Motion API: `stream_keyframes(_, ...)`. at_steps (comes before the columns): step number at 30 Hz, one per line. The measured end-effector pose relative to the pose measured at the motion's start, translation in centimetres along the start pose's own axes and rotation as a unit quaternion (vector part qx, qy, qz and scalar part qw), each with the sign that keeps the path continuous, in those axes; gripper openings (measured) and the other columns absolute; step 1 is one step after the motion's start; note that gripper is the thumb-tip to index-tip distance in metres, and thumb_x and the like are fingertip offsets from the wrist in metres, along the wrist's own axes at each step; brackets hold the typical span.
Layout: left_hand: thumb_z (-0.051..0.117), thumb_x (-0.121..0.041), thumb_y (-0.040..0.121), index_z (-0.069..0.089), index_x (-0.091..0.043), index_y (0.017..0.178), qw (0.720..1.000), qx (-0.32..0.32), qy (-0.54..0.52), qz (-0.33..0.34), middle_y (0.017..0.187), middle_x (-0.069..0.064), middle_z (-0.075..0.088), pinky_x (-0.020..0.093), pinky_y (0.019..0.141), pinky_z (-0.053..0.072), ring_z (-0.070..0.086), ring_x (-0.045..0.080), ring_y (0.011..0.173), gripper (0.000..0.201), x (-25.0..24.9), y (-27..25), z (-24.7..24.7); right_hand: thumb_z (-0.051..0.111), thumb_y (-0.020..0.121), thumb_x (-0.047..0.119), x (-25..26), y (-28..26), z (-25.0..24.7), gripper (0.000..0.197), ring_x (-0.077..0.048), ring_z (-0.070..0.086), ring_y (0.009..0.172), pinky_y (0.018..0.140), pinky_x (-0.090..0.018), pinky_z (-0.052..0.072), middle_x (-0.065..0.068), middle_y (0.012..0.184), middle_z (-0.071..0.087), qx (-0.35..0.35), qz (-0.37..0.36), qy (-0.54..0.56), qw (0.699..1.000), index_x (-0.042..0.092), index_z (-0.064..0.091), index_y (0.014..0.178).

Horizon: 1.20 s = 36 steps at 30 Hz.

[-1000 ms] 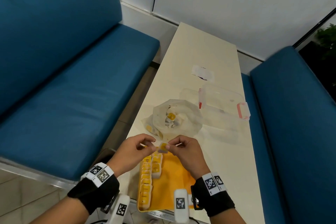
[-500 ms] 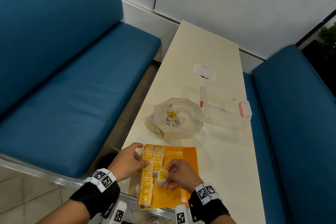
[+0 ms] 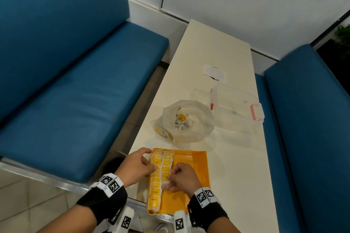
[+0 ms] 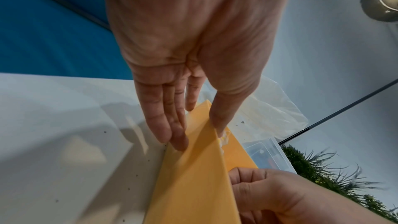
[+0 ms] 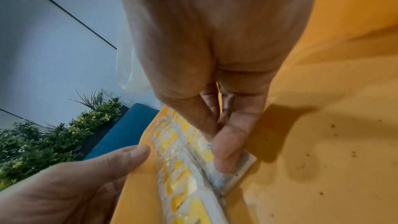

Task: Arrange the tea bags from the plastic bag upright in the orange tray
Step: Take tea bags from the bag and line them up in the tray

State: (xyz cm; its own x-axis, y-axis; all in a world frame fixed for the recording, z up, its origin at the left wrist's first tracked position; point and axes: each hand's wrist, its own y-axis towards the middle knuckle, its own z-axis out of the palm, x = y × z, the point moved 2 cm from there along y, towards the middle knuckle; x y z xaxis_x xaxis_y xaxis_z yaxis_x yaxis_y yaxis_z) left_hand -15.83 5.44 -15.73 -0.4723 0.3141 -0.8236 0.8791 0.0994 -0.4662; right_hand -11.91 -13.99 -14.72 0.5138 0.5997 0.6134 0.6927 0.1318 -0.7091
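At near table edge: orange tray (image 3: 191,172), two rows of tea bags (image 3: 157,176) upright along left side. Right hand (image 3: 182,177) pinching one tea bag (image 5: 232,173) at second row's near end; left hand (image 3: 135,165) relaxed, bracing tray wall. Advised: press flush, upright, then release. Plastic bag (image 3: 189,121) beyond tray, more inside.
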Motion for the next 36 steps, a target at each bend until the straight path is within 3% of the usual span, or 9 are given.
stream_keyframes(4, 0.084, -0.03, 0.083, 0.054, -0.029, 0.136, 1.0, 0.003, 0.002, 0.0, 0.089, -0.001, 0.074, 0.03, 0.077, 0.062, 0.074, 0.01, 0.074, 0.061, -0.1, -0.1, -0.1, 0.063, 0.085, -0.004, 0.3, -0.3, 0.2, 0.015, -0.028, 0.072, 0.057, 0.06, -0.039, 0.062, -0.013, 0.071, 0.069, -0.028, -0.001, 0.014, 1.0, 0.009, 0.056, 0.086)
stream_keyframes(12, 0.083, -0.031, 0.084, 0.053, -0.028, 0.138, 1.0, 0.004, 0.003, 0.004, 0.088, -0.001, 0.075, 0.029, 0.076, 0.062, 0.074, 0.008, 0.073, 0.062, 0.0, -0.2, -0.1, 0.078, 0.059, 0.014, -0.9, 2.0, 0.2, 0.027, -0.03, 0.074, 0.08, 0.075, -0.051, 0.062, -0.012, 0.088, 0.072, -0.039, -0.023, -0.007, 0.999, 0.014, 0.064, 0.082)
stream_keyframes(17, 0.079, -0.046, 0.085, 0.052, -0.031, 0.139, 0.998, 0.013, 0.066, -0.003, 0.1, -0.009, 0.069, 0.018, 0.072, 0.052, 0.069, 0.005, 0.084, 0.063, -1.2, -0.4, -1.2, 0.077, 0.079, 0.009, 1.7, -1.7, -1.2, 0.024, -0.024, 0.073, 0.061, 0.055, -0.031, 0.06, -0.011, 0.081, 0.07, -0.071, -0.019, 0.007, 0.997, 0.007, 0.058, 0.095)
stream_keyframes(21, 0.07, -0.039, 0.093, 0.068, -0.033, 0.117, 0.974, -0.129, 0.096, 0.161, 0.104, -0.022, 0.062, 0.027, 0.086, 0.055, 0.06, -0.002, 0.096, 0.024, -6.6, -0.4, -4.5, 0.074, 0.084, 0.018, 4.0, -3.8, -6.1, 0.024, -0.032, 0.07, 0.053, 0.05, -0.036, 0.056, -0.019, 0.072, 0.069, -0.167, -0.077, 0.054, 0.982, 0.006, 0.056, 0.094)
stream_keyframes(24, 0.062, -0.026, 0.1, 0.073, -0.028, 0.113, 0.937, -0.094, 0.131, 0.309, 0.113, -0.02, 0.067, 0.021, 0.095, 0.05, 0.061, -0.003, 0.106, 0.017, -12.4, 0.4, -4.7, 0.07, 0.09, 0.029, 6.6, -5.0, -9.7, 0.026, -0.028, 0.07, 0.059, 0.054, -0.04, 0.058, -0.011, 0.083, 0.067, -0.266, -0.142, 0.084, 0.95, 0.011, 0.055, 0.101)
stream_keyframes(26, 0.057, -0.021, 0.102, 0.072, -0.025, 0.119, 0.917, -0.038, 0.202, 0.342, 0.122, -0.015, 0.067, 0.019, 0.099, 0.045, 0.059, 0.002, 0.113, 0.022, -15.1, 1.9, -3.4, 0.069, 0.088, 0.045, 8.3, -5.1, -10.8, 0.037, -0.022, 0.071, 0.072, 0.064, -0.042, 0.061, 0.0, 0.094, 0.063, -0.298, -0.189, 0.055, 0.934, 0.023, 0.051, 0.111)
stream_keyframes(28, 0.053, -0.018, 0.104, 0.068, -0.025, 0.127, 0.907, 0.013, 0.274, 0.321, 0.131, -0.01, 0.065, 0.018, 0.099, 0.041, 0.057, 0.009, 0.121, 0.028, -16.4, 3.8, -2.0, 0.068, 0.086, 0.048, 9.7, -4.2, -10.9, 0.037, -0.018, 0.068, 0.081, 0.07, -0.042, 0.06, 0.004, 0.095, 0.062, -0.3, -0.217, 0.007, 0.929, 0.029, 0.05, 0.112)
stream_keyframes(30, 0.054, -0.014, 0.101, 0.059, -0.024, 0.137, 0.903, 0.045, 0.337, 0.262, 0.141, -0.004, 0.058, 0.026, 0.102, 0.043, 0.055, 0.018, 0.129, 0.038, -16.6, 5.2, -1.7, 0.065, 0.09, 0.029, 10.7, -3.5, -10.5, 0.014, -0.019, 0.066, 0.074, 0.069, -0.044, 0.059, 0.001, 0.082, 0.064, -0.297, -0.238, -0.028, 0.924, 0.022, 0.055, 0.097)
stream_keyframes(36, 0.066, -0.013, 0.089, 0.02, -0.03, 0.159, 0.904, -0.007, 0.39, 0.173, 0.15, 0.0, 0.05, 0.037, 0.09, 0.056, 0.061, 0.027, 0.122, 0.086, -15.9, 6.3, -3.8, 0.058, 0.091, 0.009, 9.9, -4.0, -9.2, 0.014, -0.018, 0.064, 0.064, 0.06, -0.036, 0.056, 0.004, 0.071, 0.065, -0.305, -0.275, -0.033, 0.911, 0.022, 0.058, 0.086)
